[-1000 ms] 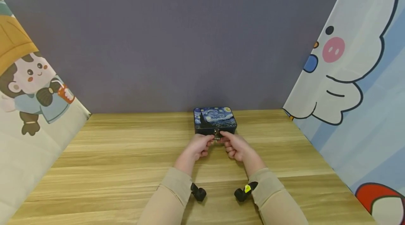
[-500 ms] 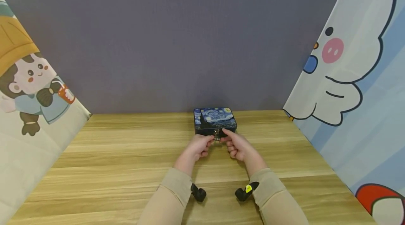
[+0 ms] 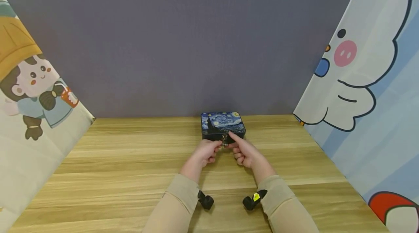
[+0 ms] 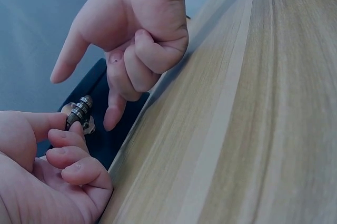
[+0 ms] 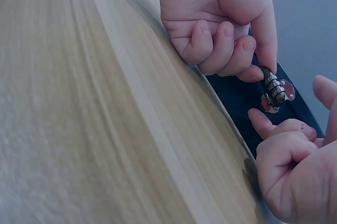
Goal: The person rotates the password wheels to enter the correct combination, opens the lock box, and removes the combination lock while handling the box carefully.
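A flat box (image 3: 223, 122) with a blue starry-night picture on its lid stands closed at the back of the table. At its front latch hangs a small metal combination padlock (image 5: 274, 87) with number rings. My left hand (image 3: 205, 150) pinches one end of the padlock between thumb and index finger, its other fingers curled, as the left wrist view (image 4: 80, 110) shows. My right hand (image 3: 245, 151) is just beside the padlock's other end, thumb and index finger spread apart and its other fingers curled. Nothing is between those two fingers.
The wood-grain table (image 3: 131, 174) stretches around the box. A grey panel (image 3: 196, 43) rises behind it, and cartoon-printed sheets (image 3: 353, 91) border both sides. Black wrist cameras (image 3: 205, 201) sit at both cuffs.
My right thumb has lifted away from the padlock toward the lid's front edge, widening the gap to the index finger. My left hand keeps its pinch on the padlock in place.
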`<state>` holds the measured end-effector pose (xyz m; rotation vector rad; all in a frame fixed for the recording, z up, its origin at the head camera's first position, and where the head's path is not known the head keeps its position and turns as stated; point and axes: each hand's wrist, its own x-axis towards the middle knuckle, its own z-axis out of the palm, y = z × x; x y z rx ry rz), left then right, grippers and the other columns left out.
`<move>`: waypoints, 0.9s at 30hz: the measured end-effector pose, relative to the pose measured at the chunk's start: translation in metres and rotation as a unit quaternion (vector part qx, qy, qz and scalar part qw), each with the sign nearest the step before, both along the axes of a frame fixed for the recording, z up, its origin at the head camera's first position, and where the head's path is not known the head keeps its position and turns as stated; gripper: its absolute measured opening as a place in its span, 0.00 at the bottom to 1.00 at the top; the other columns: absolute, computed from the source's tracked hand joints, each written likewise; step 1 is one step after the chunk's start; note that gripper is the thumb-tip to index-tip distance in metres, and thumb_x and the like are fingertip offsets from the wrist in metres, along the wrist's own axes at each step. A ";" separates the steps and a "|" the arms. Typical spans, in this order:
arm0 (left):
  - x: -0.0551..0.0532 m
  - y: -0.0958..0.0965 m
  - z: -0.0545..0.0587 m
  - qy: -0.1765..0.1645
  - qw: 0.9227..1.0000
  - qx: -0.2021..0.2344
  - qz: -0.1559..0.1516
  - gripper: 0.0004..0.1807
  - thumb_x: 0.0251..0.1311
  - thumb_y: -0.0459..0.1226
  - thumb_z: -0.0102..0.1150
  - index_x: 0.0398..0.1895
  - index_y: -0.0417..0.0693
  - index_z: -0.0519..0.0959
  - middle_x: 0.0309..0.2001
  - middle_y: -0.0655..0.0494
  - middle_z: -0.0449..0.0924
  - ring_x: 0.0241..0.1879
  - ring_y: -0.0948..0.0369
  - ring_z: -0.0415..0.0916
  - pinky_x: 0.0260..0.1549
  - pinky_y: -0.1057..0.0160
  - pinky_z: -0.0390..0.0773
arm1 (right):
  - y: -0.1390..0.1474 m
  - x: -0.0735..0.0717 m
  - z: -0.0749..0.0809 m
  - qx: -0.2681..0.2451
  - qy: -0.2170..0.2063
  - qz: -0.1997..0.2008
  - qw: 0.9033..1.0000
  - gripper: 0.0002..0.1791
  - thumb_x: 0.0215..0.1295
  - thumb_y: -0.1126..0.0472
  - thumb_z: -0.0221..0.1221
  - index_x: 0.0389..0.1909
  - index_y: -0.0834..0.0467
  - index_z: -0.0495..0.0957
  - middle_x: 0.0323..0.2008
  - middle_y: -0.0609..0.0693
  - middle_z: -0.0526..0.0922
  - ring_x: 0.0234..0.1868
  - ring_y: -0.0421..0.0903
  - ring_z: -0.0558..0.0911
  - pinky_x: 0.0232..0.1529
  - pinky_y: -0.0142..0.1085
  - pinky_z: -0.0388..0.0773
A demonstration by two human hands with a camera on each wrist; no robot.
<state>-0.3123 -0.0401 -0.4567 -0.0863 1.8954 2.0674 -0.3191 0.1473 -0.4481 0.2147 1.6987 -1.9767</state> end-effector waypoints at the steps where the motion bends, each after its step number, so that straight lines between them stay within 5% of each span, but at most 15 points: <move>1: 0.000 0.000 0.000 0.000 1.000 -0.001 0.001 0.16 0.73 0.41 0.56 0.34 0.34 0.77 0.20 0.58 0.65 0.14 0.66 0.52 0.13 0.68 0.56 | -0.001 0.000 0.000 0.002 0.002 0.002 1.000 0.40 0.63 0.31 0.62 0.52 0.65 0.74 0.17 0.39 0.55 0.12 0.34 0.53 0.12 0.27 0.49; 14: -0.001 0.000 -0.003 -0.001 1.000 -0.001 0.003 0.15 0.73 0.40 0.56 0.31 0.38 0.77 0.20 0.59 0.66 0.14 0.66 0.53 0.14 0.68 0.56 | -0.007 0.001 -0.004 -0.008 0.021 0.026 0.999 0.18 0.72 0.50 0.58 0.37 0.64 0.77 0.13 0.38 0.59 0.11 0.33 0.55 0.11 0.26 0.50; 27: -0.001 0.001 -0.002 0.003 1.000 0.002 0.004 0.14 0.71 0.40 0.57 0.30 0.38 0.76 0.19 0.59 0.65 0.14 0.66 0.53 0.13 0.68 0.55 | -0.010 0.003 -0.003 0.006 0.025 0.018 1.000 0.14 0.69 0.54 0.59 0.37 0.63 0.77 0.14 0.39 0.58 0.11 0.34 0.54 0.11 0.27 0.50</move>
